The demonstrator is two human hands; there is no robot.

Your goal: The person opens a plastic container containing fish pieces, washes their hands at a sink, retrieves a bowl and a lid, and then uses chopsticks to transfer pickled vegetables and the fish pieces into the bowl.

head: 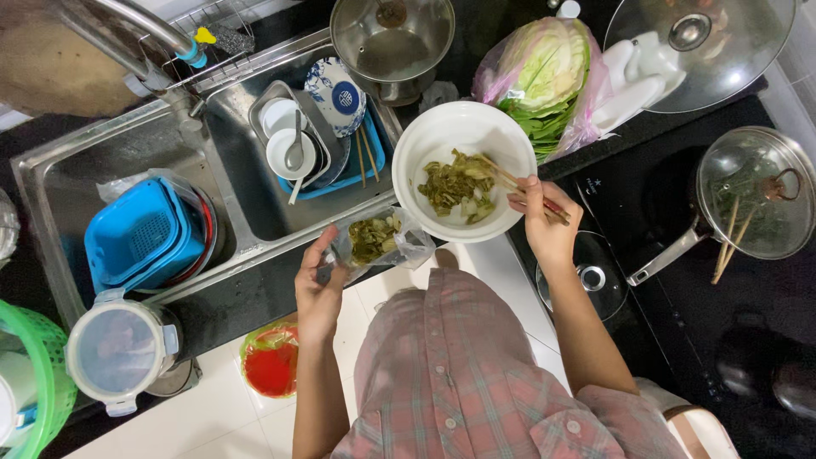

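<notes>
A clear plastic bag (380,240) of green pickled vegetables sat at the sink's near edge, just left of a white bowl (463,170) that held more of the same greens. The left hand (320,285) was closed on the bag's left end, fingers curled round the plastic. The right hand (544,223) pinched a pair of chopsticks (508,181), their tips among the greens in the bowl. Beyond the bowl lay a cabbage (544,72) in a pink bag. To the right a lidded pan (752,195) stood on the black stove. Dishes filled the sink (255,204) on the left.
</notes>
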